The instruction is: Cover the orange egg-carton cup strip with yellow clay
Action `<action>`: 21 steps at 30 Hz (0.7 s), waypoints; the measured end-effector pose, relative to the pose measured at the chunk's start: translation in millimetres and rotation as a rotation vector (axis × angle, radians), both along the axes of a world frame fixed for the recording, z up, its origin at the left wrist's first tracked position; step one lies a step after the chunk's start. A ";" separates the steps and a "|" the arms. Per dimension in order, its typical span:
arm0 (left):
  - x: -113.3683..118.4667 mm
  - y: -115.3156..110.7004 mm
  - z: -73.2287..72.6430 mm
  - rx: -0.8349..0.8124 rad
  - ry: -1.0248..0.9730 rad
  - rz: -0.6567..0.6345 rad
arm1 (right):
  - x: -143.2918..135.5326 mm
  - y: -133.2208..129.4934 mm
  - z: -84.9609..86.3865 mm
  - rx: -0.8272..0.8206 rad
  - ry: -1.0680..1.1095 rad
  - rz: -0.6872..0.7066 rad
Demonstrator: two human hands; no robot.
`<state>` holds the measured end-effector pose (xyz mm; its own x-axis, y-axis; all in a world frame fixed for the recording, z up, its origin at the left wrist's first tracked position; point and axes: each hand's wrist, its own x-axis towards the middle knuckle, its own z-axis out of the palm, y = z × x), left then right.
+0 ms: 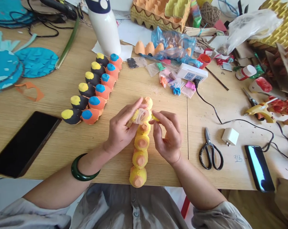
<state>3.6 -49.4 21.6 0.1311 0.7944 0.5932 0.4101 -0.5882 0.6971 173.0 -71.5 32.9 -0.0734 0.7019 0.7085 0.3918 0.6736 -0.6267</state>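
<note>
My left hand (123, 124) is closed on a small clear plastic bag (140, 116) with yellow clay inside. A little yellow clay (155, 118) sits pinched between the thumb and fingers of my right hand (168, 132). Beneath both hands runs a strip of egg-carton cups (141, 142), coated yellow with bare orange-brown tips, reaching to the table's front edge. The hands cover part of its far end. To the left stand a strip of black cups with yellow tops (79, 102) and a strip of orange cups with blue tops (97, 102), side by side.
Black-handled scissors (210, 151), a white charger (230, 136) and a phone (259, 168) lie at right. A dark tablet (24, 143) rests at left. Behind are a white bottle (105, 30), a power strip (192, 72) with its cord, clay packets (173, 81) and egg trays (159, 14).
</note>
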 end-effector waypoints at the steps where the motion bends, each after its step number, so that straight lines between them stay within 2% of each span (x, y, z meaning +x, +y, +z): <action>1: 0.1 0.0 -0.2 -0.006 -0.007 -0.003 | 0.2 0.2 0.1 0.015 -0.027 0.003; 4: 0.1 -0.4 -1.3 -0.042 -0.050 -0.024 | -0.1 0.7 -1.8 0.077 -0.094 -0.005; 7: -0.7 -0.5 -3.2 -0.121 -0.072 -0.031 | -1.7 0.4 -4.7 0.006 -0.033 0.002; 15: -4.0 2.0 1.1 -0.199 0.009 0.028 | -4.8 3.9 -6.1 -0.510 0.452 0.110; 18: -5.1 2.6 0.7 -0.300 -0.059 0.009 | -0.5 9.6 -5.2 -0.752 0.571 0.177; 21: -6.3 4.0 -4.2 -0.424 -0.209 -0.049 | 3.9 15.6 -4.3 -0.947 0.720 0.288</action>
